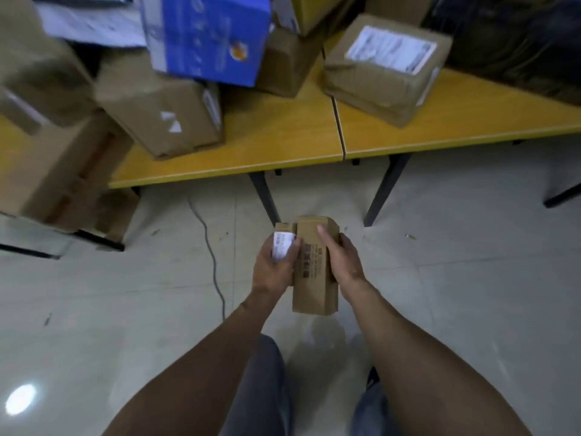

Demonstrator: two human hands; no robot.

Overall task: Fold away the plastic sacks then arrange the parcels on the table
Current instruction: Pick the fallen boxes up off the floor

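Cardboard is held in both hands just below the middle of the view, at 6 o'clock, over the tiled floor [125, 294]. A small parcel [284, 243] with a white label is gripped by the left hand [273, 273], whose fingers [295, 246] are curled round its sides. A long carton [314, 287] with dark print is gripped by the right hand [345, 262], with one digit laid along the top face and the rest wrapped round the far side. The two parcels are touching side by side, the small one at 9 o'clock of the long one. Neither is yet set on the tabletop [283, 140], which lies at 12 o'clock, well apart from the hands.

On that tabletop a blue box [207, 36] is seen resting on a brown box [163, 114] at 11 o'clock, and a labelled parcel [386, 70] stands at 1 o'clock, with bare wood left between them. A dark bulky mass [518, 42] at 2 o'clock may be a plastic sack, though this cannot be told for sure.

Arranging the parcels, not folding the sacks, is judged to be the step in hand. For the next move, both parcels need to be lifted forward to 12 o'clock and laid flat on the bare strip, and care is called for so that the blue box is not knocked.
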